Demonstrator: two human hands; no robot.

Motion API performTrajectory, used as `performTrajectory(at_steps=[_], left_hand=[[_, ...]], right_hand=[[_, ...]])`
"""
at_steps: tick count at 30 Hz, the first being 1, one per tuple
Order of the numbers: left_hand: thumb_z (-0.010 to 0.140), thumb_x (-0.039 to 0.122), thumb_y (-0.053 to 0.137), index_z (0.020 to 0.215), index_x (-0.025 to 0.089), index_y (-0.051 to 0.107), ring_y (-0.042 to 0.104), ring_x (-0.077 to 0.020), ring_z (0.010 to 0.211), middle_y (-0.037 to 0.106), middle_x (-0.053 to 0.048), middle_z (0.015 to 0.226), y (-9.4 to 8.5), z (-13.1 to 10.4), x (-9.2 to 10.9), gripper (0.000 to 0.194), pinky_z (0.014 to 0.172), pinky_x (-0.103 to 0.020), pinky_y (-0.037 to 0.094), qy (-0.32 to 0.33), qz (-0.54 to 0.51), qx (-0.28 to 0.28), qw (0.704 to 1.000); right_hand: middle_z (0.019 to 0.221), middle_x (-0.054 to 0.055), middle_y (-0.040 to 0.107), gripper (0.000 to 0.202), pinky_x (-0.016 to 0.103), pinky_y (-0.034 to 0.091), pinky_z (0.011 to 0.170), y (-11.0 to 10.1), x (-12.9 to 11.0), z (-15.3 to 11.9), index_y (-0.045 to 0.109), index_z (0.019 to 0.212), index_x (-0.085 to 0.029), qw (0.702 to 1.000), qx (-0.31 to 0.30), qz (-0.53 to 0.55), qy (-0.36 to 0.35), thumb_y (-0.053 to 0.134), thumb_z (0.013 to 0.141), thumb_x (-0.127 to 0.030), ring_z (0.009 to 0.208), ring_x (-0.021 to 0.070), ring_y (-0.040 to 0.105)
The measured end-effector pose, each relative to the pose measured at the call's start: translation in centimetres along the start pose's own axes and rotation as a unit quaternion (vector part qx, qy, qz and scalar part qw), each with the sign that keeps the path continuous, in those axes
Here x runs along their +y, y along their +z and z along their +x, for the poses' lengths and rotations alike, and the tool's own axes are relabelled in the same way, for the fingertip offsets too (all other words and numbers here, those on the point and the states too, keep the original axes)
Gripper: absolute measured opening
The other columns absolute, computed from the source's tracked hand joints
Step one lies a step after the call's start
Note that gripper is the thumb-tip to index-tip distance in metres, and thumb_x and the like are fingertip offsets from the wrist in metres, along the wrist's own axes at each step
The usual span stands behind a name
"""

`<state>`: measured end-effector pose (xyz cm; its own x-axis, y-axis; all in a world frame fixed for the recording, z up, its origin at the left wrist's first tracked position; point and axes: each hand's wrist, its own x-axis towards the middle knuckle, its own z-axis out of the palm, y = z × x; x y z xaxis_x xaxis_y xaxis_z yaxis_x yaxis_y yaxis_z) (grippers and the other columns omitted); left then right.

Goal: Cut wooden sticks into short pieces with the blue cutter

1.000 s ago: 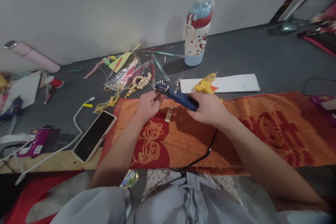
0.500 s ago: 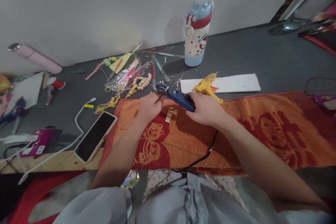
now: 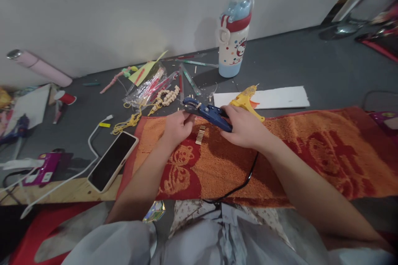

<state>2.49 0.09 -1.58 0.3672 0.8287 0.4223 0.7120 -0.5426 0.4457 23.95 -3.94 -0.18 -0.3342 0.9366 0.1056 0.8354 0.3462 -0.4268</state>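
My right hand (image 3: 244, 127) is wrapped round a long dark blue hand tool (image 3: 211, 115) with a rounded far end and metal parts. The tool is held above the orange and red towel (image 3: 230, 174), pointing left; its exact kind I cannot make out. At its far end my left hand (image 3: 179, 125) is closed in a pinch, and whatever lies between the fingers is hidden. Below the tool, a row of short wooden stick pieces (image 3: 200, 135) lies side by side on the towel. A yellow glue gun (image 3: 247, 100) rests just beyond my right hand on a white strip (image 3: 280, 97).
A tall water bottle (image 3: 234, 37) stands at the back. Left of it lie plastic-wrapped sticks (image 3: 152, 87), a small wooden piece-built chain (image 3: 168, 97) and yellow cord (image 3: 129, 123). A phone (image 3: 113, 161) and white cable (image 3: 91, 136) lie at left. A black cord (image 3: 245, 182) crosses the towel.
Almost nothing differs. The tool's far end has shifted very slightly left, and both hands keep their hold. The view has moved a little.
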Motion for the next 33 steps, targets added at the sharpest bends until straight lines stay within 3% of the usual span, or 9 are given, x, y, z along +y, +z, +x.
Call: performTrajectory(at_steps=[12, 28, 33], left_hand=[[0.081, 0.027, 0.049, 0.061, 0.018, 0.061, 0.052, -0.0099, 0.052, 0.057, 0.001, 0.053, -0.10, 0.07, 0.35, 0.025, 0.051, -0.020, 0.035, 0.023, 0.023, 0.064, 0.997], [0.082, 0.015, 0.041, 0.059, 0.018, 0.054, 0.055, -0.0104, 0.054, 0.060, 0.001, 0.056, -0.08, 0.11, 0.15, 0.026, 0.057, -0.020, 0.043, 0.024, -0.023, -0.030, 0.999], [0.083, 0.018, 0.041, 0.058, 0.019, 0.052, 0.054, -0.0106, 0.052, 0.058, 0.001, 0.054, -0.12, 0.23, 0.08, 0.027, 0.055, -0.020, 0.041, 0.036, -0.007, -0.029, 0.999]], right_hand=[[0.095, 0.014, 0.063, 0.033, 0.033, 0.039, 0.069, -0.02, 0.07, 0.09, 0.052, 0.099, -0.013, 1.000, 0.004, 0.009, -0.006, 0.049, 0.071, -0.030, 0.081, 0.0249, 0.056], [0.092, 0.011, 0.063, 0.033, 0.031, 0.037, 0.067, 0.12, 0.42, 0.14, 0.054, 0.100, -0.014, 1.000, -0.005, 0.028, 0.000, 0.052, 0.073, -0.032, 0.077, 0.0213, 0.055], [0.086, 0.009, 0.062, 0.030, 0.029, 0.036, 0.064, 0.16, 0.33, 0.17, 0.054, 0.096, -0.015, 1.000, -0.003, 0.023, 0.005, 0.053, 0.073, -0.035, 0.073, 0.0197, 0.055]])
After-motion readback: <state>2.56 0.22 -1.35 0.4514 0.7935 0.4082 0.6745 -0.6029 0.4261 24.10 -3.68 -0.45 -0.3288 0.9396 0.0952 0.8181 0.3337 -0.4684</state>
